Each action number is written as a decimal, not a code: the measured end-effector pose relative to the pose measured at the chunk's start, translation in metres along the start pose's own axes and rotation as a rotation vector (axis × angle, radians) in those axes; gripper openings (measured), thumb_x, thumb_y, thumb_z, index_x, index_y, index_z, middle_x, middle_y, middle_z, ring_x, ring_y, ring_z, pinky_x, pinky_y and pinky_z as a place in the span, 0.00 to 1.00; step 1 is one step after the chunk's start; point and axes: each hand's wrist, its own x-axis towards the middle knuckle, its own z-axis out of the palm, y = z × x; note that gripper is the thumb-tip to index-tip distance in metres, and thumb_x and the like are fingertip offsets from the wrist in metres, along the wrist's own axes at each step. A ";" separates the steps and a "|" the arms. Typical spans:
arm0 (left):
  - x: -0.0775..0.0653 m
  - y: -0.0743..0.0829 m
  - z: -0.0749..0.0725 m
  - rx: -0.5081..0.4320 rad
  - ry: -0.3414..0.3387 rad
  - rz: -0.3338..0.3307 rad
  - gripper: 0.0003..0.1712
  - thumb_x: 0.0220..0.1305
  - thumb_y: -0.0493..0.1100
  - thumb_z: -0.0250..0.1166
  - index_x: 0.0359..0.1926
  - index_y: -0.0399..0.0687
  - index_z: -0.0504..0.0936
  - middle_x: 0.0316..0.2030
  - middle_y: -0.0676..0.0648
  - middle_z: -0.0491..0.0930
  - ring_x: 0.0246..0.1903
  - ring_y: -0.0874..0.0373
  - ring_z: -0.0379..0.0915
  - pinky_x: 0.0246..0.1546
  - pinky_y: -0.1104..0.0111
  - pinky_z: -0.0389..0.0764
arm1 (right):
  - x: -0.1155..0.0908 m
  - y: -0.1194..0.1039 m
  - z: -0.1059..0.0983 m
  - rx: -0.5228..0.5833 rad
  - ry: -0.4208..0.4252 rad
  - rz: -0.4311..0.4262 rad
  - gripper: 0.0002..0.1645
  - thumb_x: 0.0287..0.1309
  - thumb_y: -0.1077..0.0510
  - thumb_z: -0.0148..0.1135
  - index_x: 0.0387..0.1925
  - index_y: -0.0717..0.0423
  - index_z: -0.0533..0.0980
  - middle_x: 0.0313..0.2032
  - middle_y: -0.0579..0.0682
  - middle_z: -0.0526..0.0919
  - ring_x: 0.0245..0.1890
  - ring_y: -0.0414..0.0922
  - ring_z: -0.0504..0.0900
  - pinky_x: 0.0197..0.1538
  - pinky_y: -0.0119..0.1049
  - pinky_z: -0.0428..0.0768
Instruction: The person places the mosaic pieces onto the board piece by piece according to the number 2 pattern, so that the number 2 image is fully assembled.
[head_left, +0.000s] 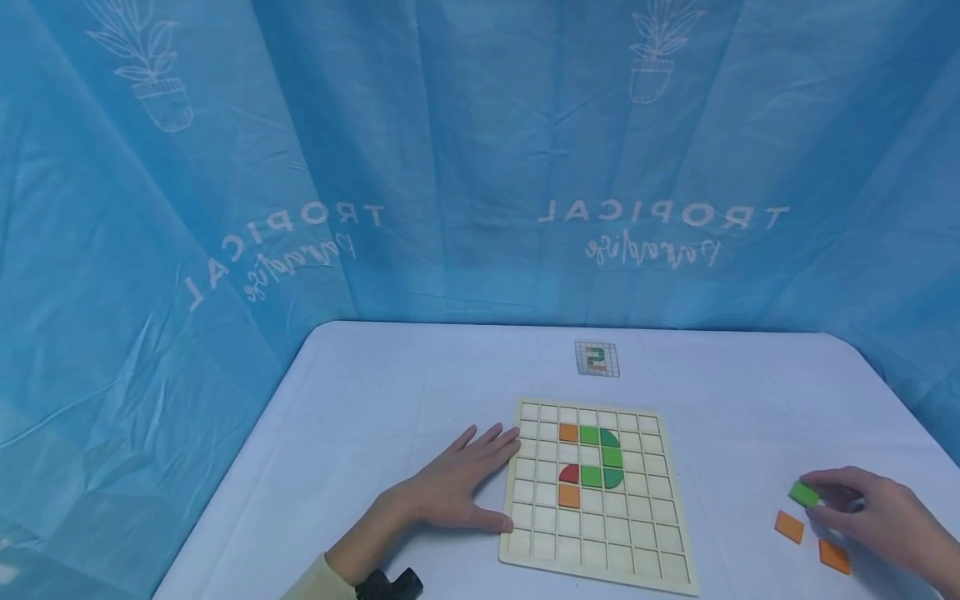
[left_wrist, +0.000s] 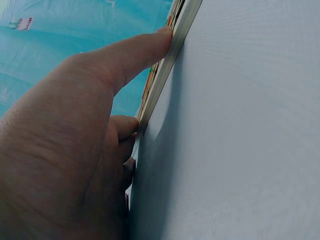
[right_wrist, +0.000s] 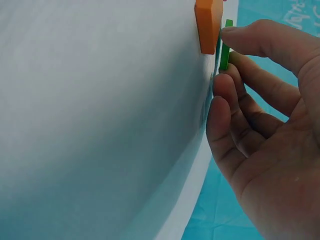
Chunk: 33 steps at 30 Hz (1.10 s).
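A wooden grid board [head_left: 570,550] lies on the table with orange, green and red tiles set in several of its squares. My left hand [head_left: 467,479] rests at the board's left edge, fingers spread, with thumb and fingertips touching the rim; the left wrist view shows the thumb [left_wrist: 135,55] against the board's side. Off to the right, my right hand [head_left: 873,508] pinches a green square tile [head_left: 804,493] between thumb and fingers. In the right wrist view the green tile [right_wrist: 226,45] appears edge-on. Two orange tiles [head_left: 789,527] lie on the cloth near that hand.
Behind the board lies a small pattern card [head_left: 597,359] showing a coloured figure on a grid. White cloth [head_left: 390,375] covers the table. A blue printed curtain [head_left: 480,167] hangs behind and along the sides. A dark band [head_left: 390,586] is on the left wrist.
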 end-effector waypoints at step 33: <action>0.000 -0.002 0.000 0.002 0.002 0.022 0.60 0.54 0.78 0.54 0.76 0.52 0.46 0.75 0.57 0.39 0.73 0.59 0.29 0.71 0.56 0.33 | -0.006 -0.053 0.012 0.021 0.080 -0.193 0.27 0.44 0.54 0.76 0.47 0.59 0.80 0.40 0.49 0.81 0.34 0.45 0.77 0.34 0.39 0.80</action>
